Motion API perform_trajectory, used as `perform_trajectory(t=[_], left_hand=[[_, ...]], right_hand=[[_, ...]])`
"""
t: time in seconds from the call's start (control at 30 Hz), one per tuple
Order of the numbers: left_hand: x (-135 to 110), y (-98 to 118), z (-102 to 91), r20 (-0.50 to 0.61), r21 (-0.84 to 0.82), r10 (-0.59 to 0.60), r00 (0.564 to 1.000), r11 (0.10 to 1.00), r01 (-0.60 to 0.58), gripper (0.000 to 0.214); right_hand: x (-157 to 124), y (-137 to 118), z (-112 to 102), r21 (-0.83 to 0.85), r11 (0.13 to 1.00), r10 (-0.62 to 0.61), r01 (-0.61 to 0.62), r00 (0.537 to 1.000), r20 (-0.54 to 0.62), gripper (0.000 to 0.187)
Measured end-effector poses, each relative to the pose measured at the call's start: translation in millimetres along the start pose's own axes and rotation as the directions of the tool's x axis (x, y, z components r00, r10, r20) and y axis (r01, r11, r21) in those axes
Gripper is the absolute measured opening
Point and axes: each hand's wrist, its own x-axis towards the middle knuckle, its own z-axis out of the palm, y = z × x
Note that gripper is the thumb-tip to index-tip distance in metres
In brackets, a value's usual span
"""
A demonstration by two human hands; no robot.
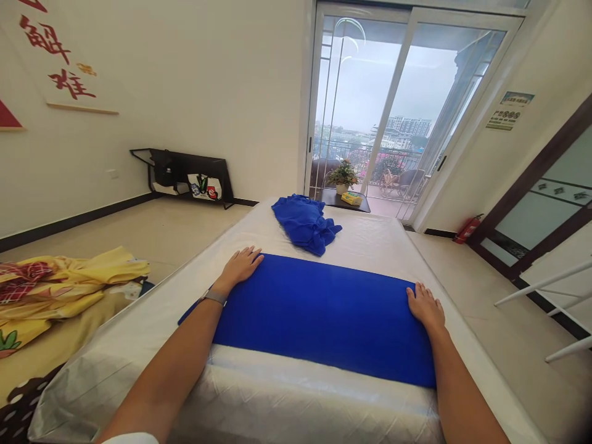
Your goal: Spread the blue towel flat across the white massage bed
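Note:
A flat blue cloth (324,314) lies spread across a white mattress (259,407). My left hand (240,265) rests flat on the cloth's far left corner, fingers stretched out. At the cloth's right end my right hand (424,306) lies palm down, fingers apart. Neither hand holds anything. Farther back on the mattress sits a crumpled pile of blue cloth (305,223), apart from both hands.
Yellow patterned bedding (60,290) lies heaped at the left. A small dark table (346,200) with a potted plant (343,176) stands beyond the mattress, before a sliding glass door (393,105). A red fire extinguisher (468,229) leans at the right wall. White rails (550,290) stand at the right.

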Motion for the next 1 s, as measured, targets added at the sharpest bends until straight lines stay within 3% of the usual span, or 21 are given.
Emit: perform_trajectory(t=[0.2,0.33,0.47,0.57,0.63,0.73,0.87,1.0], left_hand=[[4.6,3.1,1.5,-0.027,0.007,0.073,0.997,0.997,-0.072,0.061],[7.0,0.8,4.6,-0.053,-0.051,0.079,0.995,0.995,-0.082,0.061],[8.9,-2.7,10.5,-0.031,-0.070,0.087,0.996,0.994,-0.089,0.060],[9.1,-3.8,12.9,0.011,-0.061,0.064,0.998,0.996,-0.063,0.061],[8.3,-4.0,12.7,0.042,-0.046,0.046,0.998,0.998,-0.044,0.062],[6.5,-4.5,11.4,0.072,-0.016,0.025,0.997,1.000,-0.024,0.063],[5.1,-5.5,10.4,0.095,0.021,0.004,0.995,1.000,-0.006,0.064],[4.8,-4.8,9.6,0.112,0.037,-0.010,0.994,0.999,0.006,0.064]], right_hand=[[-7.2,-3.1,-4.0,-0.030,0.999,0.012,-0.015,0.994,-0.110,0.070],[-20.9,-20.2,-13.3,-0.109,0.986,-0.146,0.125,0.965,-0.219,0.064],[-47.1,-78.3,-18.6,-0.114,0.908,-0.415,0.403,0.902,-0.122,0.062],[-68.8,-142.1,-12.3,-0.025,0.810,-0.586,0.586,0.810,0.020,0.063],[-79.5,-181.5,-3.5,0.044,0.779,-0.626,0.625,0.774,0.091,0.066],[-86.8,-219.2,11.4,0.099,0.787,-0.617,0.610,0.774,0.142,0.070],[-81.9,-218.5,23.4,0.090,0.810,-0.586,0.579,0.796,0.151,0.071],[-62.9,-170.4,20.2,0.020,0.858,-0.510,0.513,0.847,0.150,0.070]])
